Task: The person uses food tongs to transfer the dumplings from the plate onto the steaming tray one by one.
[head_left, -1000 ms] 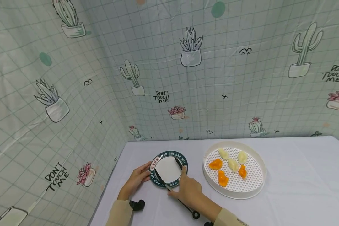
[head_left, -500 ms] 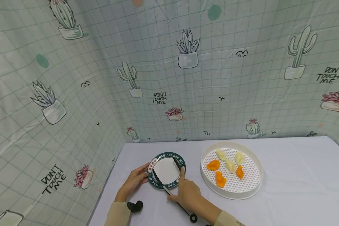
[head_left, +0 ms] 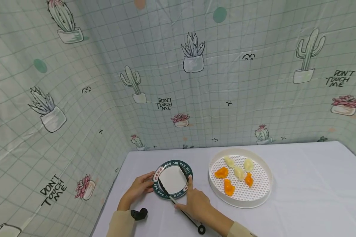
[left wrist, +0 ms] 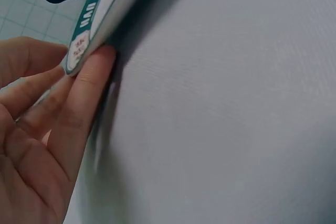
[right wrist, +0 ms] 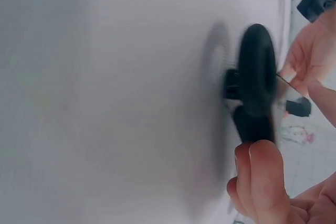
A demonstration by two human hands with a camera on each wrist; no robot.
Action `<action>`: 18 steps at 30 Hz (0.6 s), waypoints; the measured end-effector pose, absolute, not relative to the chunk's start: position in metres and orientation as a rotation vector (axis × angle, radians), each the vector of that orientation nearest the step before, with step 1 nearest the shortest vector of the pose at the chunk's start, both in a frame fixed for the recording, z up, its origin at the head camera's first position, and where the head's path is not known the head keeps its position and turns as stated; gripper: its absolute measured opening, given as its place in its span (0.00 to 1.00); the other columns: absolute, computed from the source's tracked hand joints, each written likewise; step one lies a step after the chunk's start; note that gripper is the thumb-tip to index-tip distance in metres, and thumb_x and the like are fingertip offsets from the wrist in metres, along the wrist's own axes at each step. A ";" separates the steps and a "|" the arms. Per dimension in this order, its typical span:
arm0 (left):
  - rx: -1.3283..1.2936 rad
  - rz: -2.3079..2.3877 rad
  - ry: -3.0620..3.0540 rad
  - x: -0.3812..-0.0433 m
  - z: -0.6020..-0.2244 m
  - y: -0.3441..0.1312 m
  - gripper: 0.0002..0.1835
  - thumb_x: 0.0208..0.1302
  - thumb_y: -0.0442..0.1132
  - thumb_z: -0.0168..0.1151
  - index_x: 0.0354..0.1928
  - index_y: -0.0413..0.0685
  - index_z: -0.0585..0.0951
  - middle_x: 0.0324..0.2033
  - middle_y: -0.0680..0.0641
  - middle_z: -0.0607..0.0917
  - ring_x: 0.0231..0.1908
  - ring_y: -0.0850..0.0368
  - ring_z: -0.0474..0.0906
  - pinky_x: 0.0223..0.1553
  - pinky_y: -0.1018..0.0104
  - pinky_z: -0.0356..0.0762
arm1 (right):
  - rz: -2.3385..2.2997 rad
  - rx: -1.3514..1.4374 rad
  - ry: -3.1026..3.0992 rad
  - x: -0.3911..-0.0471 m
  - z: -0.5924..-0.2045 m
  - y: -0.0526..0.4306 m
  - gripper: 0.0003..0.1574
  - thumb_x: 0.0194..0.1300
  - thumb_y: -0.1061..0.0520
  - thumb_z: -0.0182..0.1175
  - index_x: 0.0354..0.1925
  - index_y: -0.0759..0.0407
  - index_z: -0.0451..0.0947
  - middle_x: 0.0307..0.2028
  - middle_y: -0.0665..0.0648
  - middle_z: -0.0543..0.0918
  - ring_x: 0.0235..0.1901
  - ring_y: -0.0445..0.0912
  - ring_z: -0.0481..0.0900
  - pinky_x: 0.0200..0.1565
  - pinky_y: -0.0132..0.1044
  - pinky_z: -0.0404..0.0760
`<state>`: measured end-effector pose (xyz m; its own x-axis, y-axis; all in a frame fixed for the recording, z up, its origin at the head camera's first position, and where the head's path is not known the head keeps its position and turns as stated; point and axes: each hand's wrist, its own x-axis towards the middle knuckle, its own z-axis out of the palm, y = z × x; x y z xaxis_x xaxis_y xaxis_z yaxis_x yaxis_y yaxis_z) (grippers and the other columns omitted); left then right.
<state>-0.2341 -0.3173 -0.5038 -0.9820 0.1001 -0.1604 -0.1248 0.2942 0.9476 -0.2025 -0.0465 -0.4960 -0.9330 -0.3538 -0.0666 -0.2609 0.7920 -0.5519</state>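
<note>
A round plate (head_left: 169,162) with a dark green, lettered rim stands at the left of the table in the head view. My left hand (head_left: 137,190) pinches its left edge; in the left wrist view the fingers (left wrist: 90,80) reach under the rim. Tongs with black tips (head_left: 163,187) and a black ring (head_left: 201,229) at the end lie across the plate, tips spread apart. My right hand (head_left: 197,205) grips them, thumb along one arm and index finger stretched toward the plate's right rim. In the right wrist view, curled fingers (right wrist: 266,169) hold the tongs near the ring.
A round white tray (head_left: 240,203) with a holed base stands right of the plate. Several yellow (head_left: 239,173) and orange (head_left: 229,187) dumpling-like pieces lie in it. A cactus-printed cloth (head_left: 219,82) hangs behind and at the left. A black device (head_left: 139,214) sits at my left wrist.
The head view has turned slightly, so the plate, tray and hands appear a little further left. Both hands keep their hold, with the tongs still across the plate.
</note>
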 end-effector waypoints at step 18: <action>0.067 1.502 2.545 -0.229 -0.478 -0.322 0.31 0.74 0.36 0.53 0.72 0.25 0.58 0.64 0.25 0.69 0.57 0.34 0.76 0.58 0.47 0.77 | -1.124 -0.572 3.008 -0.224 -0.447 0.033 0.40 0.65 0.32 0.61 0.57 0.63 0.78 0.17 0.47 0.72 0.16 0.40 0.67 0.17 0.32 0.68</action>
<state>-0.2286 -0.3220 -0.4784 -0.9819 0.1322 -0.1356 -0.0548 0.4869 0.8717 -0.2244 0.0325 -0.4471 -0.9315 -0.2809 0.2312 -0.3637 0.7021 -0.6122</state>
